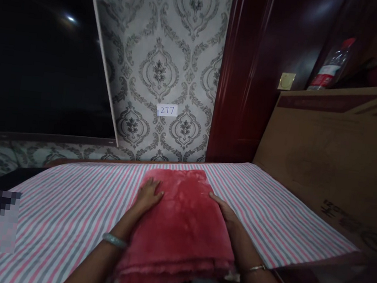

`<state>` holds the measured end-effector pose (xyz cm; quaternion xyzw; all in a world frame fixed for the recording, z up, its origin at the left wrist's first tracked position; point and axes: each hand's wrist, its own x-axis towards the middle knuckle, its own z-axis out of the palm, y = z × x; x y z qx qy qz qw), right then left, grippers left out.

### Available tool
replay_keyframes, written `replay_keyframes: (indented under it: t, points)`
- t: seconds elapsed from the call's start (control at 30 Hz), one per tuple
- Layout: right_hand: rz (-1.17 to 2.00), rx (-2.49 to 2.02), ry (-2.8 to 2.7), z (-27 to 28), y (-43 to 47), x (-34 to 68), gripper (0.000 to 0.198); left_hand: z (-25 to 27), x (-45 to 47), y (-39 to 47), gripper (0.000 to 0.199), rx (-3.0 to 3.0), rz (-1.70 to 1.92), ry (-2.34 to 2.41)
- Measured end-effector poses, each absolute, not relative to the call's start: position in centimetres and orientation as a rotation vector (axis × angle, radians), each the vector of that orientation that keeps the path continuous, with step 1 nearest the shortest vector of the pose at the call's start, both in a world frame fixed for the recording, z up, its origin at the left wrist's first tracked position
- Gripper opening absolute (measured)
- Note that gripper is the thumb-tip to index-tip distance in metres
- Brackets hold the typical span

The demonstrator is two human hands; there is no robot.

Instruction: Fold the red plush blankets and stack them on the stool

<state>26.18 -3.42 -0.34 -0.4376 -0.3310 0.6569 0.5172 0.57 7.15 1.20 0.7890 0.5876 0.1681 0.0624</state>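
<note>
A folded red plush cloth (189, 223) lies in several layers on a pink, grey and white striped cover (76, 201). Its near end, with uneven layered edges, hangs at the front edge of the table. My left hand (148, 196) rests flat on its upper left part, fingers spread, with a pale green bangle at the wrist. Along the right edge of the cloth is my right hand (225, 209), a stretched finger touching the border. The other fingers of that hand are mostly hidden. A thin bracelet circles the right wrist.
A large cardboard box (329, 157) stands right of the table, with a red-capped plastic bottle (329, 71) at its top edge. Patterned wallpaper with a paper label (167, 110) reading 277 is behind. A dark screen (45, 52) fills the upper left, and a dark red door panel (243, 75) stands right of centre.
</note>
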Motion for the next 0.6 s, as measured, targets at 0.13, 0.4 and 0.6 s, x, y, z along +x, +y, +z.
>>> replay_keyframes:
  t: [0.13, 0.4, 0.6]
  points:
    - [1.498, -0.955, -0.829, 2.9, -3.0, 23.8, 0.038, 5.2, 3.1, 5.2, 0.052, 2.384, 0.820, 1.391]
    - [1.489, -0.760, -0.962, 6.7, -2.1, 21.4, 0.054, 10.7, 6.1, 4.8, 0.050, 2.205, 0.859, 0.996]
    - [1.465, -0.850, -0.959, 4.5, -2.9, 23.1, 0.054, 9.3, 7.8, 3.0, 0.053, 2.398, 0.742, 1.009]
